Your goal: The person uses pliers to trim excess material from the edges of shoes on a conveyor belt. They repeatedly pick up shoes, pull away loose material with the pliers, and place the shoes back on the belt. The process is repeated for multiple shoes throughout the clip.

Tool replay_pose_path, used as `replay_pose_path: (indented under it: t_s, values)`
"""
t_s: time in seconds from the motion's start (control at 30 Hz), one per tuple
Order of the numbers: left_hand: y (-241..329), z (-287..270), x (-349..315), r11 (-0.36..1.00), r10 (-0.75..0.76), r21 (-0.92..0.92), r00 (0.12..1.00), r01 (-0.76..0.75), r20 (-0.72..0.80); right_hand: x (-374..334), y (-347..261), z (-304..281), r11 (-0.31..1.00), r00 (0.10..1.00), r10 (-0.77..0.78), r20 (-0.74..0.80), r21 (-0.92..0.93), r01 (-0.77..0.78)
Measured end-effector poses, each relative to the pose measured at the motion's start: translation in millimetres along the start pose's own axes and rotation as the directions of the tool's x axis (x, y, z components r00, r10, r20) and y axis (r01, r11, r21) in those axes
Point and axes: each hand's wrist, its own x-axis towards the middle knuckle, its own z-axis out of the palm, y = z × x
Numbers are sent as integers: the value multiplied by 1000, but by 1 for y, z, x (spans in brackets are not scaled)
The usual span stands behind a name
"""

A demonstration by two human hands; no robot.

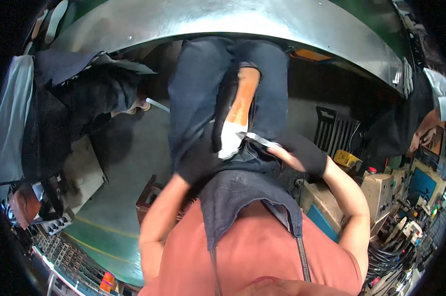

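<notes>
While our gloved left hand (pixel 199 165) closes its grip around the orange-and-white piece (pixel 235 123) on our lap, our right hand (pixel 302 154) pinches a thin blade (pixel 256 139) against it. We judge a slip could cut the glove or apron (pixel 242 192).

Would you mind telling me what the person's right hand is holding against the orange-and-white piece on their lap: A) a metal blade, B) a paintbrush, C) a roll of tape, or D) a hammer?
A: the gloved right hand grips a thin, shiny metal blade whose tip meets the orange-and-white piece, which the gloved left hand steadies on the lap.
</notes>
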Motion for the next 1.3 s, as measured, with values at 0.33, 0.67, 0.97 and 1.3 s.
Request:
replay_pose_path:
  t_s: [0.33,0.67,0.97,1.3]
  values:
    - [34,-21,70,959,271,22,891,-283,-365,-40,-19,0,789,939,152,-309,610,74]
    - [-18,35,38,981,186,89,970,-174,-159,21,-3,-40,999,999,-46,5,28,46]
    - [-35,44,65,840,11,-539,993,-71,-115,58,44,-12,721,800,-528,-285,-648,246]
    - [-47,47,95,961,232,218,922,-168,-309,22,-29,-55,689,951,-284,-119,-716,117]
